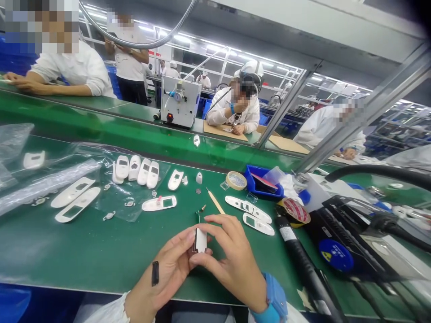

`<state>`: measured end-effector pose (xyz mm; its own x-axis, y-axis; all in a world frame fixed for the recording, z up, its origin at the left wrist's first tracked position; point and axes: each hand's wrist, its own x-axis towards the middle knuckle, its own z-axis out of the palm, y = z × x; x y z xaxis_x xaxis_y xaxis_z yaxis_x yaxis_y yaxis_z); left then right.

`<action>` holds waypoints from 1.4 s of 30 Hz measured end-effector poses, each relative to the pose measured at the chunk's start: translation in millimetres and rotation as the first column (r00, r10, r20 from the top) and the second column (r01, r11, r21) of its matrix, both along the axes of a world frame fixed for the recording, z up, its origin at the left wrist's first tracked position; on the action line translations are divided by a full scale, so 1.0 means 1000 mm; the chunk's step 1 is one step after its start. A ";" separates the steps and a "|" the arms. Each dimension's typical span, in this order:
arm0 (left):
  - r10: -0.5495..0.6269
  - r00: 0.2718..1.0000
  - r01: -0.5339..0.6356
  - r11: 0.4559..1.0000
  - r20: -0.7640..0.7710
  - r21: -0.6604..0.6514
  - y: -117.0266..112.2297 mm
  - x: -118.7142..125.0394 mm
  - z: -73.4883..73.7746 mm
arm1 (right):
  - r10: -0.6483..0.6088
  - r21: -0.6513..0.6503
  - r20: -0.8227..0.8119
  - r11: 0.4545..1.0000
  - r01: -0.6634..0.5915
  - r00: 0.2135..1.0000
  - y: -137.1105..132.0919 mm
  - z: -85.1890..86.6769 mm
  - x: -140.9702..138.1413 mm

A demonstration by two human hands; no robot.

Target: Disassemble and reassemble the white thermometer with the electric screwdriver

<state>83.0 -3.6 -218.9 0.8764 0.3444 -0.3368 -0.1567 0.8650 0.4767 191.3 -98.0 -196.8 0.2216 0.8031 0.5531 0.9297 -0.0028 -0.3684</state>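
Between my two hands, over the front of the green bench, is a small white-faced rectangular electronic part (201, 241) with a dark edge. A narrow green piece sticks up at its far end. My left hand (171, 262) grips its left side, the thumb along the dark edge. Fingers and thumb of my right hand (232, 258) close on its right side and near end. A strip of black tape (155, 273) is stuck near my left wrist. Just beyond the hands lie a wooden stick (216, 201) and a white plastic casing (159, 203).
White casings (138, 170) and clear plastic bags (50, 184) lie on the left. Two oval casings (248, 209), a tape roll (236, 180) and a blue bin (264, 192) sit right of centre. A black electric screwdriver (303, 264) lies at right. Co-workers (235, 105) sit beyond the green belt.
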 end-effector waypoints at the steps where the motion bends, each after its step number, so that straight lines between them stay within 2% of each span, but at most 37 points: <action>1: 0.000 1.000 0.000 1.000 -0.001 0.008 -0.001 0.000 0.001 | -0.003 0.001 0.010 1.000 0.003 1.000 -0.001 0.000 0.000; 6: -0.005 1.000 0.006 0.999 -0.005 0.039 -0.002 0.000 0.002 | -0.012 0.030 0.049 1.000 0.010 0.999 -0.004 -0.003 -0.002; 13: 0.082 0.995 -0.084 0.996 -0.057 -0.017 -0.001 0.002 -0.004 | -0.071 0.110 0.123 0.992 0.057 0.990 -0.004 -0.018 -0.016; 16: 0.063 0.997 -0.065 0.998 -0.050 -0.028 -0.001 -0.002 -0.005 | -0.032 0.106 0.027 0.994 0.029 0.999 -0.006 -0.022 -0.019; 19: 0.089 0.989 -0.092 0.996 -0.117 -0.015 0.005 -0.007 -0.006 | 0.051 0.082 -0.144 0.996 -0.040 0.988 -0.010 -0.021 -0.014; 20: 0.108 0.984 -0.109 0.994 -0.143 0.005 0.008 -0.009 -0.007 | 0.045 0.082 -0.206 0.996 -0.028 0.978 -0.011 -0.021 -0.010; 24: 0.162 0.970 -0.149 0.985 -0.180 0.085 0.021 -0.019 -0.010 | -0.159 0.024 -0.369 0.983 0.181 0.916 -0.009 -0.019 0.016; 26: 0.166 0.968 -0.152 0.985 -0.186 0.087 0.024 -0.022 -0.012 | -0.199 -0.062 -0.366 0.980 0.190 0.909 -0.004 -0.019 0.026; 29: 0.163 0.966 -0.151 0.986 -0.202 0.072 0.025 -0.023 -0.013 | -0.160 -0.149 -0.346 0.982 0.114 0.925 0.004 -0.018 0.028; 37: 0.138 0.975 -0.130 0.990 -0.173 0.059 0.024 -0.023 -0.015 | -0.055 -0.074 -0.353 0.997 0.031 0.934 0.020 -0.005 -0.011; 42: 0.122 0.978 -0.115 0.992 -0.170 0.052 0.024 -0.026 -0.015 | -0.116 -0.091 -0.340 0.992 0.090 0.933 0.021 -0.006 0.011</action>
<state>56.7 20.2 -233.5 0.7587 0.4591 -0.4621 -0.1693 0.8240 0.5407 202.0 -77.3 -202.8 0.4714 0.8010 0.3690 0.7390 -0.1304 -0.6610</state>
